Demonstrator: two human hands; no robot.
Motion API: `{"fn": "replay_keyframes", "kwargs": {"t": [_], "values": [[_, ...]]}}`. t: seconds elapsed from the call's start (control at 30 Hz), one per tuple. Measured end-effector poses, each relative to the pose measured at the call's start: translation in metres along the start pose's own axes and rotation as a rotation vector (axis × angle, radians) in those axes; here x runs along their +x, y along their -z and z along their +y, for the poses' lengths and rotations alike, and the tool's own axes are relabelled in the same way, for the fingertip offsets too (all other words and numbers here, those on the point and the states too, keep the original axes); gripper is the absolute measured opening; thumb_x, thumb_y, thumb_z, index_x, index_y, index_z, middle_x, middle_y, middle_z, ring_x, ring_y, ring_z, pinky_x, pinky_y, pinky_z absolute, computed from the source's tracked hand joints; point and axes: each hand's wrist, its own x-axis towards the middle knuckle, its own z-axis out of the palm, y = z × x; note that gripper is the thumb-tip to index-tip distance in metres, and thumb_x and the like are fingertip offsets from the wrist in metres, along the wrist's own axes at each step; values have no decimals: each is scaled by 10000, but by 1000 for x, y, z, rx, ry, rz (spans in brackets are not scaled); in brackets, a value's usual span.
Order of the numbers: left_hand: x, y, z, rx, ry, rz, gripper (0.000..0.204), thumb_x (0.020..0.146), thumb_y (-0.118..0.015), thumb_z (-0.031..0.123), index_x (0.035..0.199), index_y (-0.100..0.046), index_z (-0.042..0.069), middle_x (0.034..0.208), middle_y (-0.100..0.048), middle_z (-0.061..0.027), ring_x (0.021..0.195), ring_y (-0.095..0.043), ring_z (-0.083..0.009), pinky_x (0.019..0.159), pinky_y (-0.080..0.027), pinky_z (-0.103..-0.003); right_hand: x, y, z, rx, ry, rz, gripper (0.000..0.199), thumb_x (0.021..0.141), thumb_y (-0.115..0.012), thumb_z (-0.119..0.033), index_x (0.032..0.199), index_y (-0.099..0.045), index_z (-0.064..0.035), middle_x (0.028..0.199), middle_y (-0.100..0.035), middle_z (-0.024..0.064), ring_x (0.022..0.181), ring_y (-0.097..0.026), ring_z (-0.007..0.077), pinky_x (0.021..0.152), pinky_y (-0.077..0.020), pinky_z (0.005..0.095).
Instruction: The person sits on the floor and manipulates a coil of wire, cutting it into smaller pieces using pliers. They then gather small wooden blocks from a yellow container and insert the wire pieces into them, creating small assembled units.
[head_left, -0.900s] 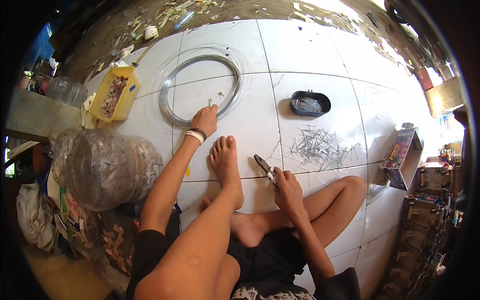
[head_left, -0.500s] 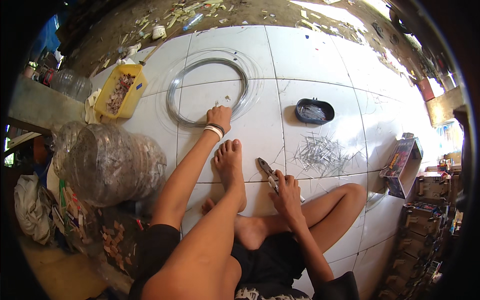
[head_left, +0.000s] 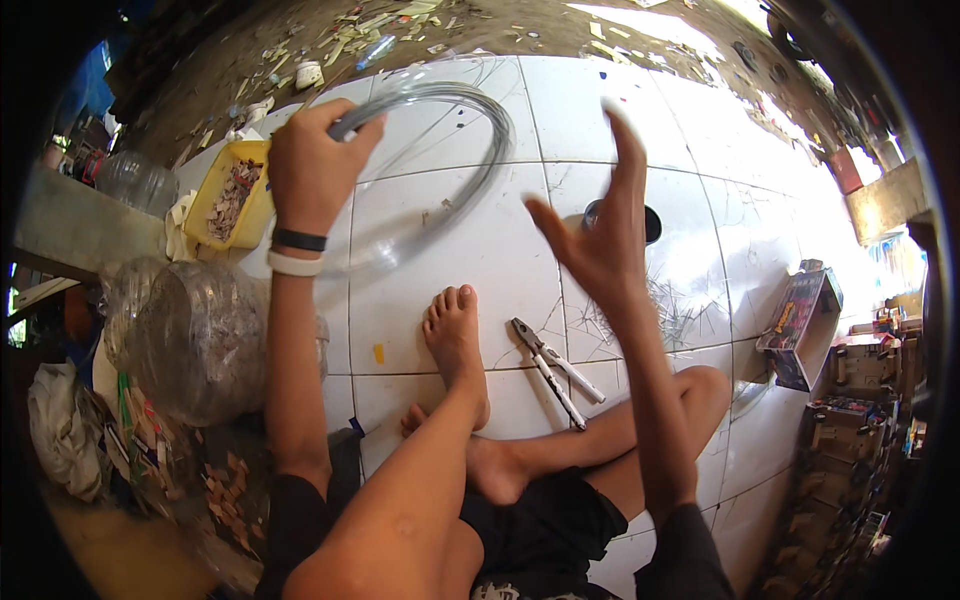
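One white tiled floor [head_left: 570,110], one wire coil [head_left: 500,130] gripped at its edge

The wire coil, blurred along its lower side, is tilted above the tiles, beyond the bare foot [head_left: 455,335]; whether its lower edge touches them I cannot tell. It looks fairly light but springy: stiff strand by strand, floppy as a ring, smooth enough for loops to slip apart. Best hold: the whole bundle, at two opposite sides, keeping stray loops inside the fist.

The left hand [head_left: 318,165] is closed around the bundle at its upper left. The right hand [head_left: 605,240] is empty, thumb and fingers spread, partly hiding a dark container [head_left: 652,225]. The pliers [head_left: 540,352] lie on the tiles, handles apart, near the thin wire pieces [head_left: 675,310].
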Motion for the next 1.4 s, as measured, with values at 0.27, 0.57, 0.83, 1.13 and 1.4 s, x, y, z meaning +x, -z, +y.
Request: {"fn": "replay_keyframes", "kwargs": {"t": [0.27,0.57,0.83,1.13,1.4], "values": [[-8,59,51,-317,4,-211,248,918,-867,216,838,-774,0,586,-582,19,564,-489,-31,526,-375,-269,160,19,-87,102,323,-582,775,851,-880,-232,1502,-521,-13,1296,-667,214,1274,-620,376,1072,-449,609],[-23,84,34,-716,77,230,53,925,-854,63,942,-835,17,690,-583,98,611,-461,24,570,-287,-180,116,41,-3,222,-35,-491,303,1042,-770,-335,1119,-796,-43,665,-618,-8,587,-581,48,530,-433,264],[-37,59,-7,-950,391,474,333,966,-820,241,737,-614,116,607,-325,91,523,-251,-32,538,-183,-268,113,43,40,355,-202,-325,263,1028,-784,-311,1093,-782,-56,677,-637,-16,604,-598,59,558,-458,258],[-38,58,-15,-1279,428,583,361,1018,-740,280,765,-522,144,612,-270,73,526,-238,-60,553,-265,-268,138,63,10,520,-88,-368,263,1019,-787,-340,1037,-771,-78,708,-604,-20,647,-622,76,605,-479,265],[-53,-1,-57,-951,518,418,492,1066,-674,313,649,-486,134,555,-404,31,503,-407,-106,567,-430,-274,163,44,-27,343,-131,-248,257,1010,-814,-240,850,-763,-45,621,-555,-70,542,-495,33,516,-379,275]]}}
